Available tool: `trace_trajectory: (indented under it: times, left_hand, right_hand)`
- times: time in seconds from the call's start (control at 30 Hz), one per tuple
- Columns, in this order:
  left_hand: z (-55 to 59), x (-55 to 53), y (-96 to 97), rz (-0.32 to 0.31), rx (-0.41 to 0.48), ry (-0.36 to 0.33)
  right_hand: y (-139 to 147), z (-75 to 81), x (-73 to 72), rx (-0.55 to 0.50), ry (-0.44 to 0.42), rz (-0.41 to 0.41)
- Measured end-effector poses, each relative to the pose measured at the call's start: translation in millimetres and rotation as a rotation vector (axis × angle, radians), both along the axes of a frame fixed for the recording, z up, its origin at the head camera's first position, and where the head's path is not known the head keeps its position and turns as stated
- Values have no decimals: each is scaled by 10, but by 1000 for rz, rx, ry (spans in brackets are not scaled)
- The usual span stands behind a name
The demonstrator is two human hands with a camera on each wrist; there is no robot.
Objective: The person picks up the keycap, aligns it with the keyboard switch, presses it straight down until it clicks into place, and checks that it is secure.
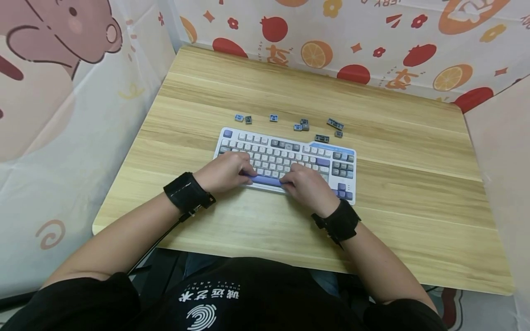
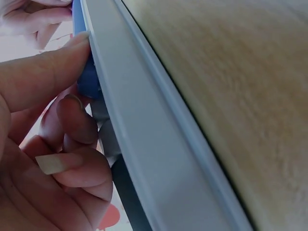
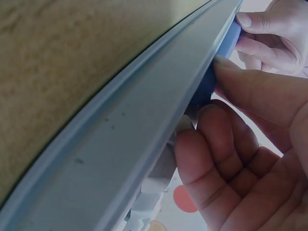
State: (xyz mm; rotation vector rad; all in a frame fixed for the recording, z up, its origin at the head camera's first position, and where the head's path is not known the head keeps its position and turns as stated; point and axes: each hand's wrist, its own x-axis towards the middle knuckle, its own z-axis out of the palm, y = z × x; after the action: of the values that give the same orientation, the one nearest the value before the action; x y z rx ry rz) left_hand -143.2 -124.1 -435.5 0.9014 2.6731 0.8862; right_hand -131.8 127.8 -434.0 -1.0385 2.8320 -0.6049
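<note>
A white keyboard (image 1: 271, 162) with white, grey and purple-blue keys lies slightly slanted on the table. My left hand (image 1: 225, 171) pinches the left end of its long purple-blue spacebar (image 1: 266, 181). At the other end, my right hand (image 1: 309, 186) pinches the same key. In the left wrist view the thumb presses on the front side of the spacebar (image 2: 88, 82), with the other fingers curled over the keys. The right wrist view has that thumb against the spacebar (image 3: 206, 85) too, just above the keyboard's pale front edge (image 3: 139, 103).
Behind the keyboard lie several small loose keycaps (image 1: 273, 118), among them two longer ones, one a long keycap (image 1: 335, 124) at the right. The wooden table (image 1: 393, 184) meets printed cloth (image 1: 256, 27) at the back and left. Black straps (image 1: 188, 192) circle both wrists.
</note>
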Motion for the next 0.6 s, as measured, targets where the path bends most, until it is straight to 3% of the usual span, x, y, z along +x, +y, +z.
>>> trace_trajectory:
  times: [0.6]
  left_hand:
    - [40, 13, 74, -30, -91, 101]
  right_hand:
    - [-44, 12, -21, 24, -6, -20]
